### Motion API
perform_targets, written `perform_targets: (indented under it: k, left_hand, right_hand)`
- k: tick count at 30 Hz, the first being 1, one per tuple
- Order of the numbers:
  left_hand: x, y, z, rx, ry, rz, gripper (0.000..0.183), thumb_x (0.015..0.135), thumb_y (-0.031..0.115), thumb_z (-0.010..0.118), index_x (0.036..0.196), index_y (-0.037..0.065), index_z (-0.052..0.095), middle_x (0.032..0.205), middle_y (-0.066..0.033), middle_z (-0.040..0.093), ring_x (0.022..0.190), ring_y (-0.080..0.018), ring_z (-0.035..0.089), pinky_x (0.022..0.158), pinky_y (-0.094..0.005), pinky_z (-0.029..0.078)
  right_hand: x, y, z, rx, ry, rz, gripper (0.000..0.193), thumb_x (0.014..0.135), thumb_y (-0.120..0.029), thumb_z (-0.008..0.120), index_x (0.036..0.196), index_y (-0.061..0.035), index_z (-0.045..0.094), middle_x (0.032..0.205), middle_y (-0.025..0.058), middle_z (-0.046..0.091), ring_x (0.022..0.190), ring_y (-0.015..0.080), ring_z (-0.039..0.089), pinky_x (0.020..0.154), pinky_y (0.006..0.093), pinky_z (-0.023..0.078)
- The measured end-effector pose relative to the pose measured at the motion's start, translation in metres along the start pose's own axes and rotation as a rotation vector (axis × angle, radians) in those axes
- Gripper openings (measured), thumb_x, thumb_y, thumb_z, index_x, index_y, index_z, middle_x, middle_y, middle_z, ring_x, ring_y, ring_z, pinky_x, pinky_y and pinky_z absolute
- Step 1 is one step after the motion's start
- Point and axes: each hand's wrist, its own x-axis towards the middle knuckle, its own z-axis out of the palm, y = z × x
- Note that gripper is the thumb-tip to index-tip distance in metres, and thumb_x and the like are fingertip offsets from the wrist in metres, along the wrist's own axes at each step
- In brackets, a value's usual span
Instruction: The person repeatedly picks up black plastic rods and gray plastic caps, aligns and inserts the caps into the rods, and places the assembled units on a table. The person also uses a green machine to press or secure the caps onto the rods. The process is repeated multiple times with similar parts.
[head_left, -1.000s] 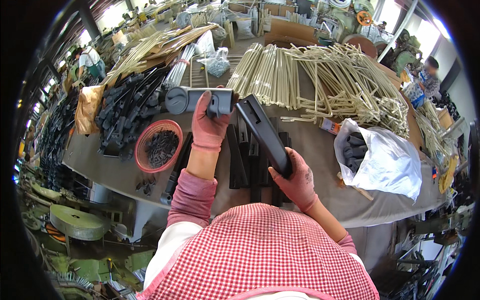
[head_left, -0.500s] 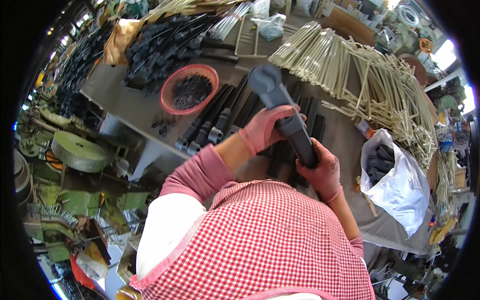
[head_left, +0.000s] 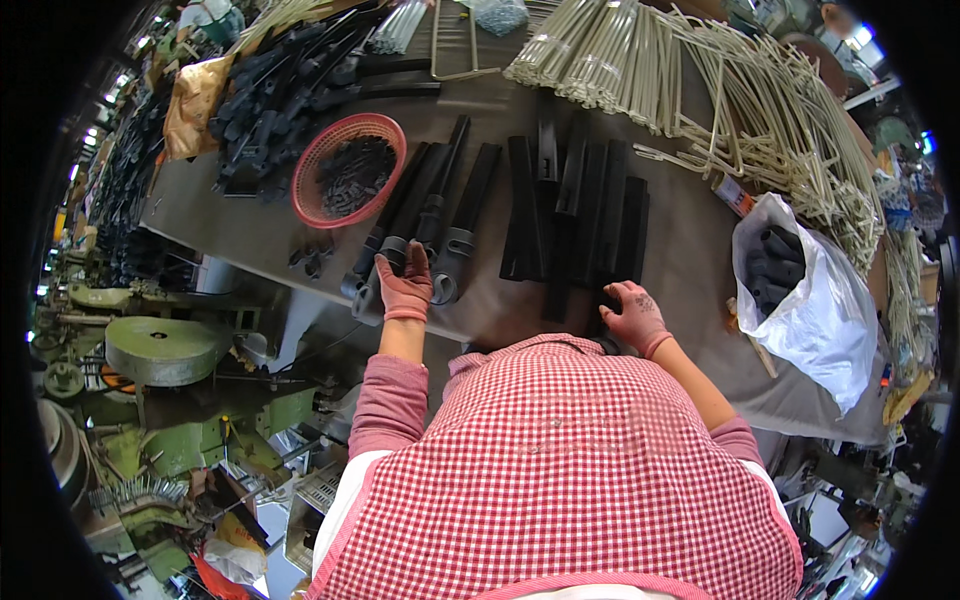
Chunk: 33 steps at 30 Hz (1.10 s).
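My left hand (head_left: 405, 287), in a pink glove, is at the near end of a row of black tubes with grey collars. Its thumb and fingers are apart over a grey-collared tube (head_left: 393, 250), touching or almost touching it. Just right of that hand lies another such tube (head_left: 462, 240), with a grey ring at its near end. My right hand (head_left: 637, 318), gloved too, has half-bent, parted fingers beside the near ends of several plain black tubes (head_left: 590, 215). Nothing shows in its grip. Something dark by the apron below it is mostly hidden.
A red basket (head_left: 300, 190) of small black parts stands left, with loose pieces beside it. Black tube assemblies (head_left: 265, 120) are heaped behind. Bent metal rods (head_left: 610, 65) spread across the back right. A white sack (head_left: 830, 320) of black parts stands right. Green machinery (head_left: 165, 350) is at left.
The grey-headed black tube held in both hands has left them. My left hand has moved left and down to the collared tubes; my right hand has dropped slightly. The view has shifted.
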Motion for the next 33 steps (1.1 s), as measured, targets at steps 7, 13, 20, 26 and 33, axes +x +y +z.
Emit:
perform_targets:
  k: [7, 13, 20, 26, 33]
  left_hand:
    - [0.024, -0.123, 0.006, 1.458, -0.244, 0.133, 0.062, 0.089, 0.040, 0.073, 0.133, 0.000, 0.055, 0.122, -0.0225, 0.066, 0.113, -0.0372, 0.064, 0.103, -0.0475, 0.051]
    - [0.045, -0.205, 0.045, 2.502, -0.136, 0.543, 0.076, 0.065, 0.035, 0.085, 0.126, 0.002, 0.053, 0.125, -0.0236, 0.063, 0.119, -0.0406, 0.062, 0.100, -0.0467, 0.053]
    - [-0.016, -0.186, 0.073, 2.163, -0.598, 0.722, 0.080, 0.072, 0.013, 0.070, 0.145, 0.001, 0.041, 0.134, -0.0244, 0.059, 0.121, -0.0404, 0.060, 0.103, -0.0402, 0.050]
    - [-0.100, -0.314, 0.134, 2.056, -2.315, 0.223, 0.069, 0.071, 0.023, 0.077, 0.132, 0.003, 0.055, 0.116, -0.0174, 0.066, 0.104, -0.0338, 0.067, 0.088, -0.0396, 0.056]
    - [-0.113, -0.570, 0.171, 1.875, -2.346, 0.271, 0.047, 0.085, 0.017, 0.071, 0.127, 0.000, 0.061, 0.118, -0.0127, 0.068, 0.110, -0.0269, 0.065, 0.098, -0.0383, 0.052]
  right_hand:
    - [-0.024, 0.028, 0.021, 0.200, -0.059, 0.164, 0.040, 0.087, -0.030, 0.072, 0.118, -0.0052, 0.069, 0.118, 0.0135, 0.067, 0.113, 0.0305, 0.065, 0.099, 0.0384, 0.052]
    - [-0.042, 0.028, 0.023, 0.180, -0.011, 0.147, 0.036, 0.090, -0.031, 0.066, 0.117, -0.0083, 0.069, 0.118, 0.0156, 0.067, 0.115, 0.0337, 0.062, 0.099, 0.0424, 0.051]
    - [-0.069, 0.011, -0.033, -0.119, 0.574, -0.016, 0.050, 0.078, -0.022, 0.073, 0.126, -0.0081, 0.064, 0.126, 0.0122, 0.062, 0.123, 0.0297, 0.057, 0.112, 0.0496, 0.040]
    - [-0.068, 0.032, -0.071, -0.399, 0.660, 0.126, 0.046, 0.074, -0.020, 0.071, 0.120, -0.0147, 0.068, 0.112, 0.0078, 0.066, 0.109, 0.0265, 0.062, 0.109, 0.0483, 0.042]
    - [-0.117, 0.135, -0.035, 0.762, 0.949, -0.013, 0.039, 0.068, -0.021, 0.078, 0.101, -0.0066, 0.066, 0.084, 0.0095, 0.065, 0.075, 0.0256, 0.064, 0.067, 0.0394, 0.051]
